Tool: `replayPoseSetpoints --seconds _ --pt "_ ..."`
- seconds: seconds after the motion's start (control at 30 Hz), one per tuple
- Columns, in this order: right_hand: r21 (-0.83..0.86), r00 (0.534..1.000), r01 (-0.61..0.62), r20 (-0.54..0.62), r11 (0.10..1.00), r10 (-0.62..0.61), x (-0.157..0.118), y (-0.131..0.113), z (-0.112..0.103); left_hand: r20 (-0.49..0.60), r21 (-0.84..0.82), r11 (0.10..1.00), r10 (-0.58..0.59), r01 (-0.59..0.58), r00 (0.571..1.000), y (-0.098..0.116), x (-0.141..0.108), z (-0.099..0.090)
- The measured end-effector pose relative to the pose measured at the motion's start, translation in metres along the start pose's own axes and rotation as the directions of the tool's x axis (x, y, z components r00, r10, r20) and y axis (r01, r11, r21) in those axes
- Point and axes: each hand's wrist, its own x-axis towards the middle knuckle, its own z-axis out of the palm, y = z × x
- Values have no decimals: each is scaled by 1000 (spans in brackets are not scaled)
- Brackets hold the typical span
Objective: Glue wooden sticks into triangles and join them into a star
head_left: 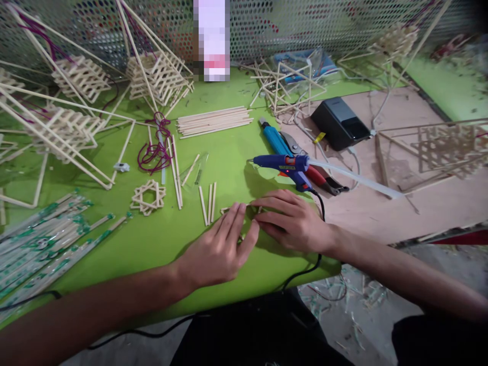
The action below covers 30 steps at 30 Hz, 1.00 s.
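Note:
Near the front of the green table (pixel 152 274), my left hand (pixel 219 246) lies palm down with its fingers over small wooden sticks (pixel 225 209), which are mostly hidden. My right hand (pixel 292 221) is just beside it, its fingers bent and pressed down at the right end of the same sticks. The fingertips of both hands nearly meet. A blue glue gun (pixel 284 162) with a long glue stick lies behind my right hand, its nozzle pointing left. Three short sticks (pixel 208 204) lie left of my hands. Further left sits a star-shaped stick ring (pixel 148 197).
Wrapped sticks (pixel 49 244) lie at the left, stacked stick structures (pixel 78 79) with purple string behind them. A stick bundle (pixel 214 122) is at the back centre. Red-handled cutters (pixel 324 180) and a black box (pixel 340 123) are at the right. A black cable (pixel 305 274) crosses the front edge.

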Motion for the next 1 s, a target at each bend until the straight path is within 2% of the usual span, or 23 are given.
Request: replayPoseSetpoints --seconds 0.17,0.33,0.4,0.47,0.5,0.7,0.87,1.0 --pt "26 1000 -3 9 1000 3 -1 1 -2 -69 121 987 116 -107 991 3 1 -6" --pt "59 995 -71 -63 996 75 -4 2 -7 -178 140 979 173 -150 969 7 -4 -11" --pt "59 994 -84 -70 995 88 -5 3 -7 -212 158 962 253 -222 944 2 -6 -12" --pt "50 995 -76 -65 996 79 -6 4 -6 -234 191 917 388 -349 891 -6 -7 -12" --pt "42 995 -73 -58 996 75 -6 4 -5 -226 181 916 393 -358 892 -10 -8 -12" --pt "-2 999 -31 -30 1000 31 -7 7 2 -170 85 965 259 -247 951 -18 -12 -13" --pt "-38 1000 3 -14 999 -4 -5 6 1 -136 54 982 187 -181 973 -19 -17 -11" --pt "-50 995 82 62 995 -79 -3 5 -4 -113 48 993 115 -110 987 -17 -18 -7"
